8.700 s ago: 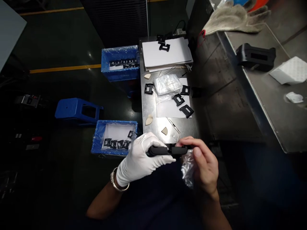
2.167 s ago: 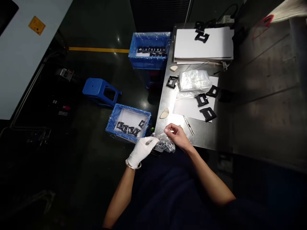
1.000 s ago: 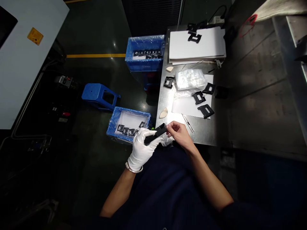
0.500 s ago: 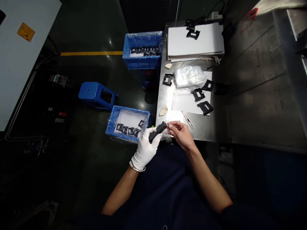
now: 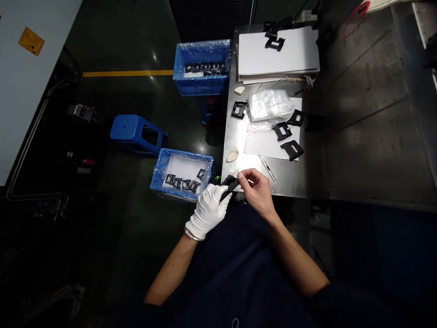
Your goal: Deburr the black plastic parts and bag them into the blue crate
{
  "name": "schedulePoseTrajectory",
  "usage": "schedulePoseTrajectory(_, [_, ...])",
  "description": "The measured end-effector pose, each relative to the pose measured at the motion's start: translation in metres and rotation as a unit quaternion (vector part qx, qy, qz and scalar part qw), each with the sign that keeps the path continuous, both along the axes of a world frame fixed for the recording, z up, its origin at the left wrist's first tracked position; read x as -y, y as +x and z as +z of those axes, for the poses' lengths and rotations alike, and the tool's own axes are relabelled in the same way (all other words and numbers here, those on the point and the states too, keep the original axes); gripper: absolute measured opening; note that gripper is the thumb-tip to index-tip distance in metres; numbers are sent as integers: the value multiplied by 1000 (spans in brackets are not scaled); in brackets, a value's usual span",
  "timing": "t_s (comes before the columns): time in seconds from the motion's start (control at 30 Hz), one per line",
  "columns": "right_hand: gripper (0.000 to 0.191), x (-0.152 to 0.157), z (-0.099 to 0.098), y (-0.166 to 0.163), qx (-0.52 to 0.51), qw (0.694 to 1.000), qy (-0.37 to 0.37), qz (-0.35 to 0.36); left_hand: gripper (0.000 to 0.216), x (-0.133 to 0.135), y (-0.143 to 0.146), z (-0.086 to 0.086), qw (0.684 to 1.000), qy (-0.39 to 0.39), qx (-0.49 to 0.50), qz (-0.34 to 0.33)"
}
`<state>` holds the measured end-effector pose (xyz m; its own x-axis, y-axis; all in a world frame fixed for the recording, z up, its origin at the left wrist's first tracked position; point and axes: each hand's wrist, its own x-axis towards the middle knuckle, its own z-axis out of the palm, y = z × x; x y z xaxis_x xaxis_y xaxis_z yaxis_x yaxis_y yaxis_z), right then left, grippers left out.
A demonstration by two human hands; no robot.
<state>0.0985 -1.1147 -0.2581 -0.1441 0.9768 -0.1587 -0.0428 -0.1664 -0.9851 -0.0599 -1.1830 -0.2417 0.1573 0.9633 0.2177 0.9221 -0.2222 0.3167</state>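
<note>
My left hand (image 5: 209,210), in a white glove, is shut on a black plastic part (image 5: 229,185), held tilted just past the near edge of the steel table (image 5: 232,132). My right hand (image 5: 256,191) is bare, and its fingertips pinch the part's upper end. Whether a thin film lies between them is too small to tell. A pair of steel tweezers (image 5: 266,167) lies just beyond my right hand. Several black plastic frames (image 5: 282,131) rest on a white sheet (image 5: 269,148) further up the table, beside a bundle of clear plastic bags (image 5: 266,105).
A blue crate (image 5: 180,175) lined with white holds several black parts, just left of my hands. Another blue crate (image 5: 201,68) stands further back. A stack of white sheets (image 5: 278,50) fills the table's far end. A blue stool (image 5: 136,134) stands on the floor.
The black part has tilted more steeply, and my gloved hand has shifted slightly right. My right fingers have closed onto the part's end. The whole view has drifted slightly.
</note>
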Motion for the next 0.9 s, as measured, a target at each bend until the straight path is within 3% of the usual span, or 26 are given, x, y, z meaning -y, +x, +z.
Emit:
schedulePoseTrajectory(0.13, [21,7,10,0,40,998,53,5,23,-4,-7,1,999,28,-31,-20])
schedulePoseTrajectory(0.33, [14,10,26,2,46,993,105,14,21,-10,-16,6,998,62,0,-20])
schedulePoseTrajectory(0.67, [11,20,29,-9,120,971,208,10,22,-12,-16,5,995,89,-24,-30])
schedulePoseTrajectory(0.9, [10,29,28,-19,88,975,205,-1,17,-15,-17,7,990,64,125,11])
